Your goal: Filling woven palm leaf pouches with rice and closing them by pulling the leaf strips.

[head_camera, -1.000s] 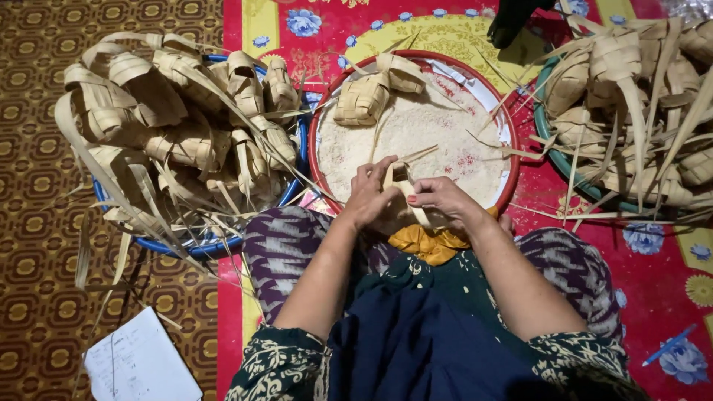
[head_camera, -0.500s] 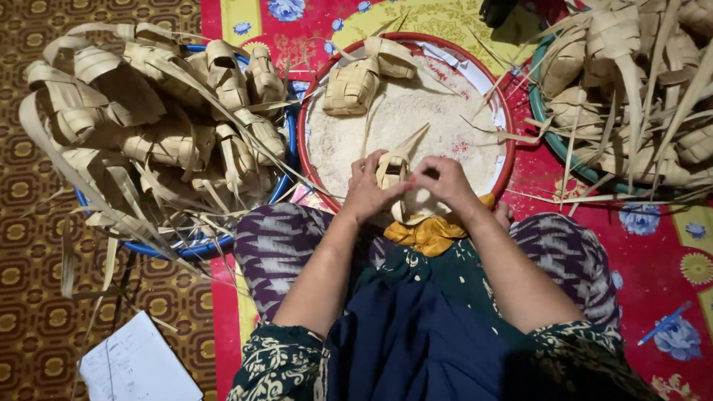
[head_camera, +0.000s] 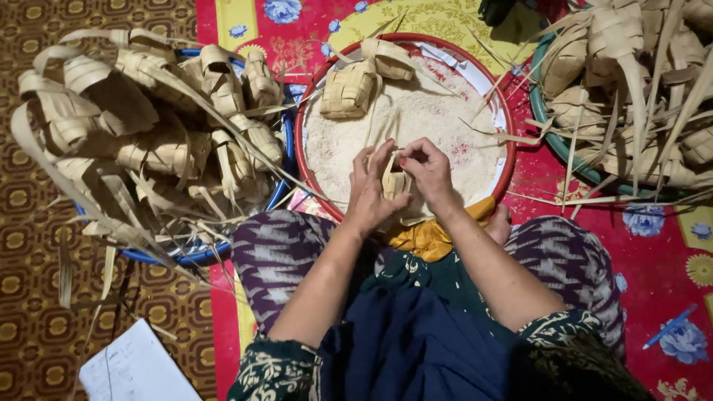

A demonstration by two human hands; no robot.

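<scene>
Grasped between both hands, a small woven palm-leaf pouch (head_camera: pixel 394 183) sat over the near part of a red-rimmed basin (head_camera: pixel 506 141) filled with uncooked rice (head_camera: pixel 434 119). Left hand (head_camera: pixel 371 194) cupped the pouch from its left side, fingers curled round it; right hand (head_camera: pixel 425 169) pinched its upper edge from the right, fingertips bent down onto the weave. Both hands were thus closed on the pouch — neither lay open or free. Whether the pouch held any rice could not be told, since the fingers hid its mouth.

Two larger woven pouches (head_camera: pixel 347 90) lay on the rice at the far rim of the basin, touching one another. To the left, a blue-rimmed basin (head_camera: pixel 194 254) was heaped with empty woven casings (head_camera: pixel 160 134), their loose leaf strips trailing over the rim onto the patterned brown floor (head_camera: pixel 30 327). At upper right, a green-rimmed basin (head_camera: pixel 555 139) carried a further pile of casings — partly out of view. The person sat on a red flowered mat (head_camera: pixel 653 275), knees in purple patterned cloth (head_camera: pixel 278 256) flanking the red-rimmed basin. A sheet of white paper (head_camera: pixel 134 370) lay on the floor at lower left, and a blue pen (head_camera: pixel 668 327) on the mat at lower right.
</scene>
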